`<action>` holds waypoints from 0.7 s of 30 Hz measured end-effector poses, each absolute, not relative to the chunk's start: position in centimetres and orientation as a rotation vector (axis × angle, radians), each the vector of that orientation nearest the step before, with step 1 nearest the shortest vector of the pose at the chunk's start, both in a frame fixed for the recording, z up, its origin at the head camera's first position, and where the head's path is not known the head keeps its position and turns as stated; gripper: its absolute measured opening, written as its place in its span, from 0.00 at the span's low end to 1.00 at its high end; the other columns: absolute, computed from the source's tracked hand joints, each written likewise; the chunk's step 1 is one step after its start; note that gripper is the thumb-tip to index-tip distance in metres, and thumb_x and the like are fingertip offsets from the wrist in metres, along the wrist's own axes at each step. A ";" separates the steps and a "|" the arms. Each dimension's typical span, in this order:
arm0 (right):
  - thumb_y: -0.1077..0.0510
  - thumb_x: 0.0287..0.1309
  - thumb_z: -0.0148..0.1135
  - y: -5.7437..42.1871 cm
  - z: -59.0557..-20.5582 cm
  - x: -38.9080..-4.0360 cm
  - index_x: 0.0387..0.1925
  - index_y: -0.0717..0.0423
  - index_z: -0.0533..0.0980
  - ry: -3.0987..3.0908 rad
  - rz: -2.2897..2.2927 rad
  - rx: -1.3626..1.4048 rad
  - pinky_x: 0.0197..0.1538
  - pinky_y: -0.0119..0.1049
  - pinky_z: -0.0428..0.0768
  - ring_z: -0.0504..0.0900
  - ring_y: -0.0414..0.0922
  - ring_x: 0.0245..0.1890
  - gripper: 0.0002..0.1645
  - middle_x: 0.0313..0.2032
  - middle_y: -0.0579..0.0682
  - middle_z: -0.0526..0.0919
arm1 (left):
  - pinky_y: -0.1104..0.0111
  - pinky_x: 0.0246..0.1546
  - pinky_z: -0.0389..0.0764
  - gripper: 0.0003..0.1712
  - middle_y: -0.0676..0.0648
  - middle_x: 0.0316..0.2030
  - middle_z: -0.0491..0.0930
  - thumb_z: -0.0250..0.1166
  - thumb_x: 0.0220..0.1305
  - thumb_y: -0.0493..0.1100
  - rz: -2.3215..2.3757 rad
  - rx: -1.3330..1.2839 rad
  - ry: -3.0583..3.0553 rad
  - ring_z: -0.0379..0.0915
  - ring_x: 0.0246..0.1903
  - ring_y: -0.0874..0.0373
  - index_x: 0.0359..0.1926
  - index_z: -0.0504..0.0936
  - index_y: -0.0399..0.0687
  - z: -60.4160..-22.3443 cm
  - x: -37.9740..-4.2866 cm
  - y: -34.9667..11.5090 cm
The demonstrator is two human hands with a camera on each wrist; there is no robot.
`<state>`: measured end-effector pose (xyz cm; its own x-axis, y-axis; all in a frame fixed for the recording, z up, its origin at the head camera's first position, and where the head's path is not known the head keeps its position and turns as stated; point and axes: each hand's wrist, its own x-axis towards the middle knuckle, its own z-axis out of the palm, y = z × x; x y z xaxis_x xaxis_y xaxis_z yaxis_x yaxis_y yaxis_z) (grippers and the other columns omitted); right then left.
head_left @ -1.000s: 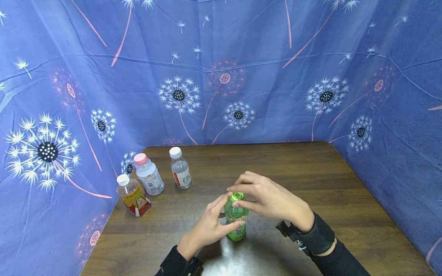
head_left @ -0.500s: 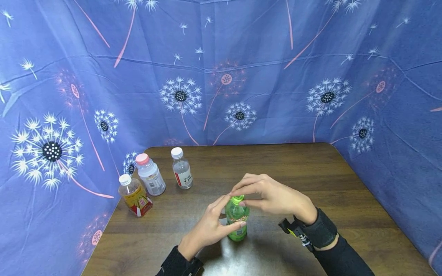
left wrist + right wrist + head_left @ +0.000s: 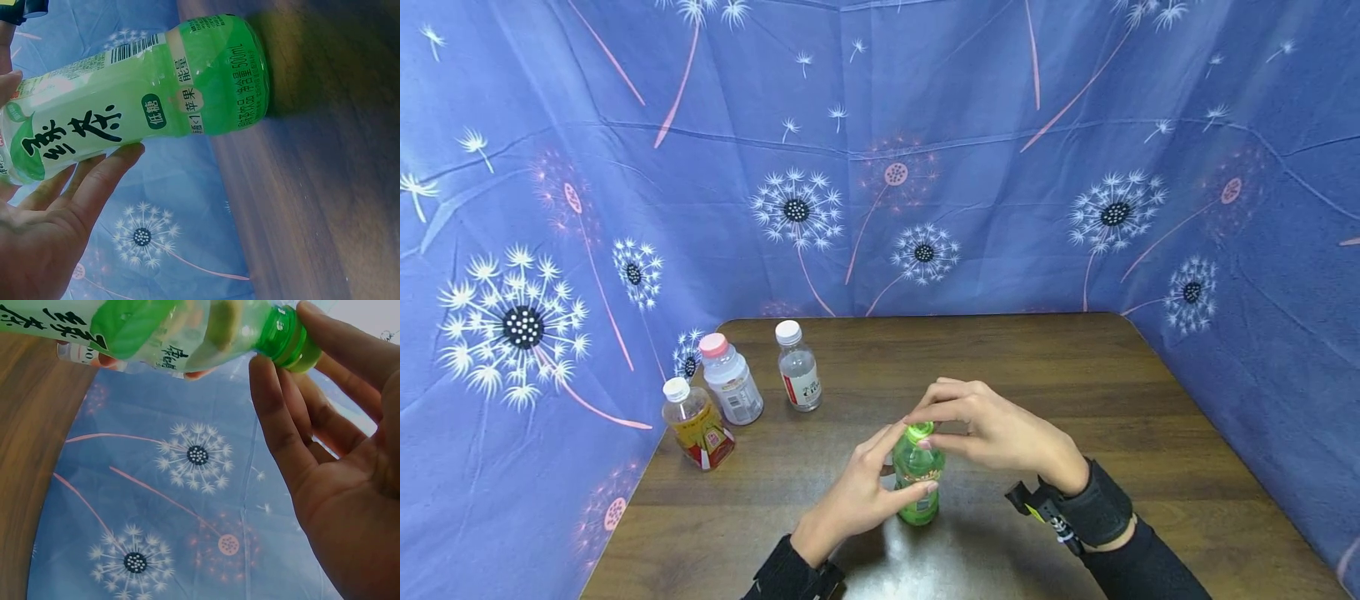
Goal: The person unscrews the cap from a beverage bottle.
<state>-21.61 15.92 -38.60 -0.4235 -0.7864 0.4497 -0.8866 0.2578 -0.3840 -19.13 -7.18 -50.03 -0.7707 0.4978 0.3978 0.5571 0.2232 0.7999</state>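
Observation:
A green tea bottle (image 3: pixel 917 483) stands upright on the wooden table near its front, with a green cap (image 3: pixel 919 431) on its neck. My left hand (image 3: pixel 861 492) holds the bottle's body, thumb across the front and fingers round the far side. In the left wrist view, the label of the bottle (image 3: pixel 150 94) shows and its base meets the table. My right hand (image 3: pixel 996 429) comes from the right and pinches the cap between thumb and fingers. From the right wrist, the green cap (image 3: pixel 297 347) sits between the thumb and fingertips of my right hand (image 3: pixel 356 462).
To the left on the table (image 3: pixel 1037 358) stand a white-capped bottle of amber drink (image 3: pixel 700 429), a pink-capped pale bottle (image 3: pixel 732 383) and a white-capped clear bottle (image 3: pixel 799 371). A blue dandelion-print cloth (image 3: pixel 1000 167) hangs behind and at both sides.
My right hand's fingers and thumb have shifted slightly about the cap, the thumb coming up from the neck. The left hand keeps its hold on the bottle. The head view has shifted a little.

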 end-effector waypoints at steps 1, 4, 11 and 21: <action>0.59 0.64 0.73 15.9 -38.6 -21.5 0.55 0.53 0.86 -2.348 0.888 1.571 0.44 0.25 0.82 0.80 0.35 0.44 0.18 0.46 0.39 0.84 | 0.73 0.44 0.87 0.46 0.53 0.65 0.76 0.75 0.66 0.53 -1.619 -1.040 -2.411 0.83 0.55 0.55 0.79 0.61 0.72 -50.0 -19.1 -7.2; 0.59 0.64 0.73 15.7 -38.8 -21.2 0.54 0.54 0.86 -2.327 0.859 1.525 0.39 0.23 0.79 0.77 0.35 0.39 0.17 0.41 0.40 0.82 | 0.73 0.44 0.88 0.47 0.52 0.66 0.76 0.75 0.66 0.53 -1.618 -1.035 -2.406 0.83 0.55 0.54 0.79 0.60 0.71 -49.9 -19.0 -7.1; 0.56 0.62 0.76 14.8 -39.1 -19.9 0.49 0.53 0.87 -2.313 0.777 1.342 0.34 0.19 0.74 0.73 0.32 0.34 0.14 0.36 0.39 0.80 | 0.72 0.43 0.88 0.48 0.50 0.67 0.75 0.75 0.66 0.53 -1.590 -1.028 -2.404 0.83 0.55 0.54 0.81 0.58 0.70 -50.0 -18.8 -7.1; 0.50 0.59 0.78 14.5 -39.7 -19.4 0.45 0.54 0.87 -2.228 0.654 1.245 0.36 0.19 0.75 0.78 0.36 0.35 0.17 0.37 0.41 0.84 | 0.66 0.43 0.90 0.46 0.51 0.67 0.75 0.75 0.66 0.53 -1.610 -1.044 -2.418 0.83 0.56 0.53 0.79 0.61 0.71 -50.0 -19.0 -7.1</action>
